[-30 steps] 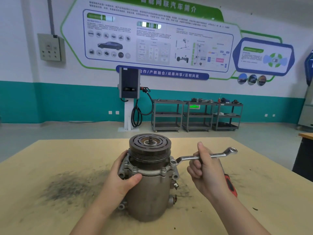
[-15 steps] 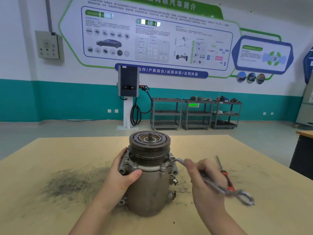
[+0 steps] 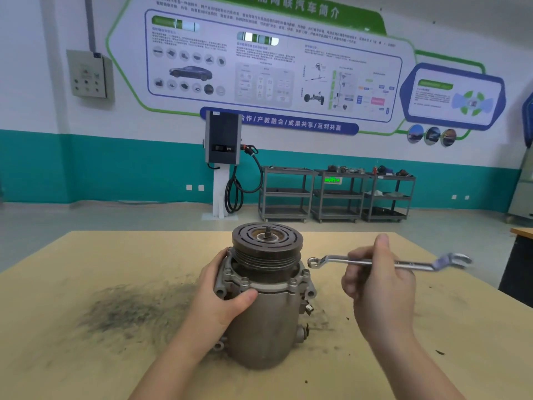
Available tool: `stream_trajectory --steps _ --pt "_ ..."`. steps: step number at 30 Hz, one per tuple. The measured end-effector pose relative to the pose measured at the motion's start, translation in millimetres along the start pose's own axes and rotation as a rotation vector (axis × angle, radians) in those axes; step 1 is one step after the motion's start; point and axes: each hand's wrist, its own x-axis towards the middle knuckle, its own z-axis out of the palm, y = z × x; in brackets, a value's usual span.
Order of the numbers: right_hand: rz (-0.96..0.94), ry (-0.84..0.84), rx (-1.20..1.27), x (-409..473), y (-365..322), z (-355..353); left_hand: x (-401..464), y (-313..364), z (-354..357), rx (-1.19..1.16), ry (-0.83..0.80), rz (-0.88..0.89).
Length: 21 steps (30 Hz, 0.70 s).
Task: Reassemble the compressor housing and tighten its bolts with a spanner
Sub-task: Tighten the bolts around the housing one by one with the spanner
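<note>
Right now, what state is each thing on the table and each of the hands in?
Compressor: upright on the table, pulley on top.
Left hand: grips the compressor's flange.
Right hand: holds the spanner by its shank.
Spanner: lifted, ring end beside the pulley, off any bolt.
Flange bolts: seated.

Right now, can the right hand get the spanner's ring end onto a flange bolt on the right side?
Probably yes. The right hand holds the spanner, its ring end beside the compressor, lifted off, with open space down to that bolt.
</note>
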Motion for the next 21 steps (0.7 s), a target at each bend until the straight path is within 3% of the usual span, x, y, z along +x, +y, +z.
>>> stream_trajectory --steps 2,4,14,17,21 --pt "0.247 -0.036 0.176 17.4 3.1 -1.3 0.4 0.1 -0.4 0.011 -0.004 -0.011" --pt "0.349 -0.093 0.244 27.1 10.2 -3.6 1.0 -1.0 -0.9 0.009 -0.006 -0.019" --pt "0.475 -0.35 0.182 47.6 19.6 0.8 -0.8 -1.6 3.6 0.012 0.015 0.01" --pt "0.357 -0.252 0.24 37.1 24.5 -1.7 0.5 0.3 5.3 0.025 0.024 0.029" --pt "-0.177 -0.15 -0.122 3.4 37.6 -7.9 8.3 -1.7 11.2 0.064 0.055 0.029"
